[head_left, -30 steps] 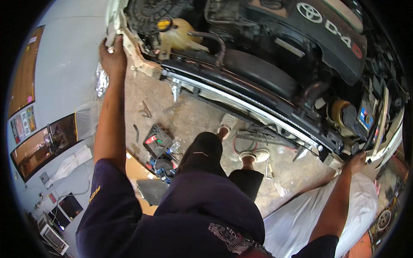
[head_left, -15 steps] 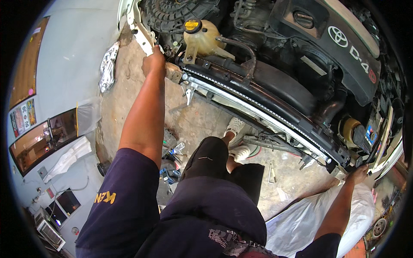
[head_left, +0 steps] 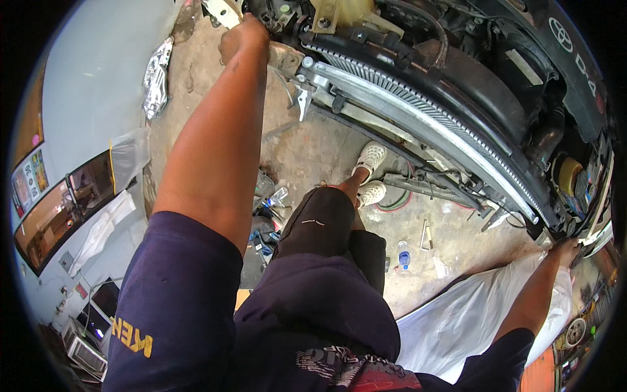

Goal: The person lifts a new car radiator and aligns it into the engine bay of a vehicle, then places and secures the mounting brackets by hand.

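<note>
Both my arms reach forward to the front corners of a car's open engine bay. My left hand [head_left: 245, 40] is closed round the edge of a white metal body panel [head_left: 223, 10], left of the radiator. Far to the right, my right hand [head_left: 563, 252] is closed at the opposite front corner, by the radiator's end; its fingers are partly hidden, and what they hold I cannot make out. Between my hands the black-topped radiator [head_left: 392, 72] spans the bay, with a silver condenser [head_left: 418, 117] in front of it. Behind stands a yellowed plastic reservoir [head_left: 353, 12].
Below the condenser lies a dark crossbar [head_left: 418, 186] near my white shoes [head_left: 372, 157]. A plastic bottle [head_left: 404, 255] and scattered tools are on the concrete floor. White sheeting [head_left: 457, 320] covers something at right. Crumpled foil [head_left: 157, 78] lies by the left wall.
The engine bay has shifted up in the picture, and the radiator appears larger, with more of its fins showing. Both hands stay at their corners. A bottle on the floor has come into sight.
</note>
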A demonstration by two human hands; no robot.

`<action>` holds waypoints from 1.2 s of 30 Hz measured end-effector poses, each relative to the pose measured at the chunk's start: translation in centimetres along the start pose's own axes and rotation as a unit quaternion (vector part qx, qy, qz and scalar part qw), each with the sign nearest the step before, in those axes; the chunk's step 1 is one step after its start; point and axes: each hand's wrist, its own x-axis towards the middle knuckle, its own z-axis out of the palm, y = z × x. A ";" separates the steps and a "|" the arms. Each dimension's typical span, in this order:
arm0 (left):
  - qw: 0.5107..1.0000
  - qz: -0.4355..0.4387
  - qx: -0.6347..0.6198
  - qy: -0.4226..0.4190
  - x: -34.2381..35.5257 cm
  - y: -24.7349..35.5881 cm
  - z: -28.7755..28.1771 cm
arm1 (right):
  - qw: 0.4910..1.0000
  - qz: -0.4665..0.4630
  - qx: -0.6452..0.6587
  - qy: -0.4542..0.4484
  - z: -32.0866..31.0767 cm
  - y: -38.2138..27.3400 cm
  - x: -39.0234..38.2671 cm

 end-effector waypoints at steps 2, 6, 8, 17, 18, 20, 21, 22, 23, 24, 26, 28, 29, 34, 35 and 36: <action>1.000 -0.007 -0.007 -0.016 -0.3 -0.1 0.6 | 0.966 -0.075 -0.229 -0.090 2.2 4.5 1.9; 0.996 -0.026 -0.047 -0.068 -0.2 -1.4 2.5 | 0.998 -0.026 -0.005 -0.057 -1.5 10.4 9.1; 1.000 0.024 0.003 -0.016 0.1 -0.9 0.5 | 0.989 0.010 0.092 -0.118 5.8 6.0 -0.5; 0.995 0.030 -0.066 -0.072 2.9 -2.8 2.6 | 0.998 -0.030 0.018 -0.044 1.9 6.5 3.5; 0.989 0.020 -0.111 -0.099 1.7 -2.6 3.5 | 0.998 0.005 0.050 -0.033 -0.2 8.2 5.4; 0.988 0.045 -0.123 -0.076 1.4 -1.5 0.9 | 0.971 0.073 0.202 -0.101 4.5 4.1 -0.5; 0.982 0.053 -0.149 -0.102 1.9 -1.8 1.7 | 0.991 0.005 0.110 -0.082 3.1 5.6 1.6; 0.975 0.079 -0.156 -0.135 2.8 -2.2 2.3 | 0.992 0.011 0.106 -0.072 1.7 7.2 2.9; 0.973 0.110 -0.142 -0.146 3.7 -2.5 2.0 | 0.989 0.021 0.119 -0.088 3.0 6.2 1.5; 0.970 0.074 -0.177 -0.151 4.4 -3.0 2.3 | 0.984 0.055 0.150 -0.079 2.8 5.3 2.5; 0.967 0.063 -0.197 -0.150 5.5 -2.7 2.8 | 0.967 0.073 0.216 -0.110 2.9 5.9 2.0; 0.968 0.083 -0.188 -0.145 7.1 -2.9 2.4 | 0.949 0.088 0.273 -0.130 3.4 5.7 1.9; 0.966 0.085 -0.188 -0.158 7.0 -3.0 3.1 | 0.955 0.086 0.257 -0.118 3.3 6.0 2.3; 0.955 0.087 -0.186 -0.212 6.9 -3.3 3.6 | 0.976 0.098 0.176 -0.081 3.5 6.1 2.7; 0.954 0.089 -0.186 -0.216 7.0 -3.2 3.4 | 0.978 0.105 0.163 -0.080 3.7 5.9 2.5; 0.954 0.091 -0.182 -0.222 7.2 -3.2 3.1 | 0.975 0.110 0.171 -0.084 3.8 5.8 2.5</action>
